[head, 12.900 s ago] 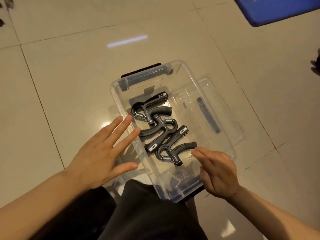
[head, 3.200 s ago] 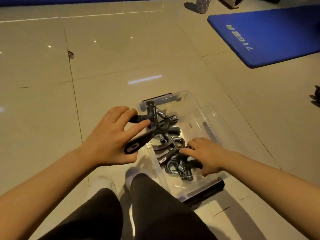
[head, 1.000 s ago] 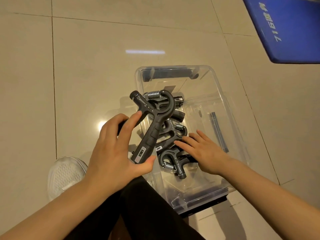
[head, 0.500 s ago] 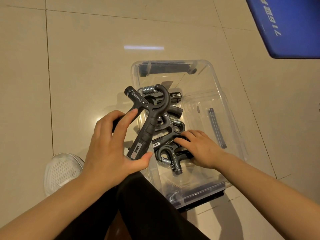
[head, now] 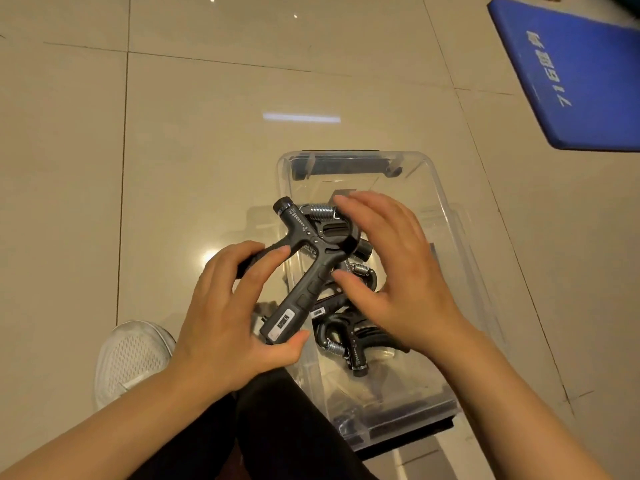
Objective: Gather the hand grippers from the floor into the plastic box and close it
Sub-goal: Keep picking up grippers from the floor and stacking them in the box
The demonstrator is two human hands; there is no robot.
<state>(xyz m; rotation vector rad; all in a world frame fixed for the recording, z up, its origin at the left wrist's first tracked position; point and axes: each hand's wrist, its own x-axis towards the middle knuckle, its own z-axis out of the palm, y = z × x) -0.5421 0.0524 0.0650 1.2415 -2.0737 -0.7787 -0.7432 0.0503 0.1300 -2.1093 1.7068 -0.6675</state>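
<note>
The left hand (head: 221,317) pinches a hand gripper (head: 308,268) lying slantwise over the plastic box's (head: 453,216) left rim (right hand (head: 398,271) open, nearest its spring end).

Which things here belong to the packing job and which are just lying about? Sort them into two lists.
Job:
- hand gripper held in the left hand
- hand grippers in the box
- clear plastic box
- right hand, open above the box

Lying about:
- blue mat
- white shoe
</note>
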